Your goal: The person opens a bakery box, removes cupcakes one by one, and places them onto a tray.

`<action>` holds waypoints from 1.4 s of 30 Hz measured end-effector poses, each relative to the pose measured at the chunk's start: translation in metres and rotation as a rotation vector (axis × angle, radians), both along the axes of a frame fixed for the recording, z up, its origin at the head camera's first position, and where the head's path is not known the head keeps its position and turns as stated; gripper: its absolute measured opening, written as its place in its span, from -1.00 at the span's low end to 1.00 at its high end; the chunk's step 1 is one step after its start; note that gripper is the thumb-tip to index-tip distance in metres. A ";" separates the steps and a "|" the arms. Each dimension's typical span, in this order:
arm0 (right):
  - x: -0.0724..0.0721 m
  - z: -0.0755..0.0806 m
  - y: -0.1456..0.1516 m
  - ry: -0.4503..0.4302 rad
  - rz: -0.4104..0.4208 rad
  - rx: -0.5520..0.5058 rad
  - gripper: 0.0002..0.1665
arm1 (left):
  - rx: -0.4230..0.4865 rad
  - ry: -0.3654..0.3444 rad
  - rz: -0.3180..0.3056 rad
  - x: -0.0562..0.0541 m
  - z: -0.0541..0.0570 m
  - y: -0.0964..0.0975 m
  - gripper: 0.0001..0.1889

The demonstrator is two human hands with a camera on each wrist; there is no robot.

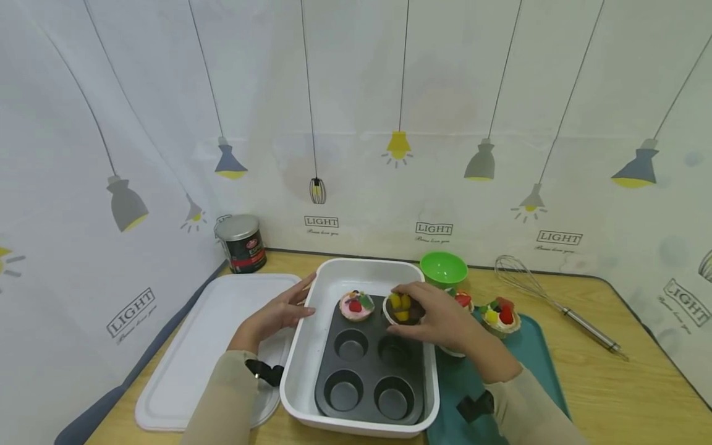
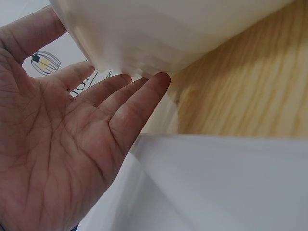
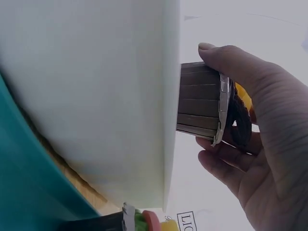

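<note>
A fruit-topped cupcake (image 1: 402,308) with yellow pieces over a dark top is pinched between the thumb and fingers of my right hand (image 1: 425,312). It overlaps the muffin tin's far right cup; its ridged dark cup shows in the right wrist view. The grey muffin tin (image 1: 371,361) sits inside a deep white tray (image 1: 298,371). In the tin's far left cup stands a pink-topped cupcake (image 1: 356,305) with a red berry. My left hand (image 1: 278,315) holds the tray's left wall, thumb at the rim and fingers (image 2: 139,108) against the outside.
A teal tray (image 1: 534,352) lies at the right, with a fruit-topped tart (image 1: 500,316) and other cupcakes partly hidden behind my right hand. Behind are a green bowl (image 1: 444,269) and a whisk (image 1: 562,309). On the left lie a white lid (image 1: 206,346) and a black tin (image 1: 245,247).
</note>
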State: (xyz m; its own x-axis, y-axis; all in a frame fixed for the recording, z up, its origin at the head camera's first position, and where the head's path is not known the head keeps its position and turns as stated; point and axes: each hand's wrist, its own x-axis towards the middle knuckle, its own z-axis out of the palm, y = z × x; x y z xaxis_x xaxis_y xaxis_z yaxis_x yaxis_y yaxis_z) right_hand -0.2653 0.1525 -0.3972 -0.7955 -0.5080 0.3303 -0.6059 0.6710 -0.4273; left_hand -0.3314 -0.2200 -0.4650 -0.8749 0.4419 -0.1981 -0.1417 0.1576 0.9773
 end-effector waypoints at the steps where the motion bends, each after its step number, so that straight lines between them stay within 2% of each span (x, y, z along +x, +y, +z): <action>1: 0.001 0.000 0.001 -0.001 0.005 -0.002 -0.14 | -0.001 -0.002 0.000 0.000 0.000 0.000 -0.06; 19: 0.010 0.005 0.016 -0.054 -0.002 0.009 -0.16 | 0.000 0.013 -0.002 -0.001 0.002 0.000 -0.05; 31: 0.015 0.000 0.042 -0.024 -0.015 -0.014 -0.13 | 0.003 0.005 0.002 0.001 0.001 0.000 -0.06; 42: 0.017 0.008 0.053 -0.017 0.004 -0.051 -0.13 | 0.000 0.010 -0.005 0.000 0.000 0.000 -0.05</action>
State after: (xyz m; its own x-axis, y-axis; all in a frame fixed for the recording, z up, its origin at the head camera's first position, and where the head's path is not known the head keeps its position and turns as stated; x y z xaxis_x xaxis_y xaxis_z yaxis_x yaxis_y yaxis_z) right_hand -0.2482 0.2055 -0.3887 -0.7989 -0.4944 0.3425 -0.6013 0.6454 -0.4710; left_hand -0.3318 -0.2198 -0.4653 -0.8747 0.4460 -0.1895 -0.1316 0.1578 0.9787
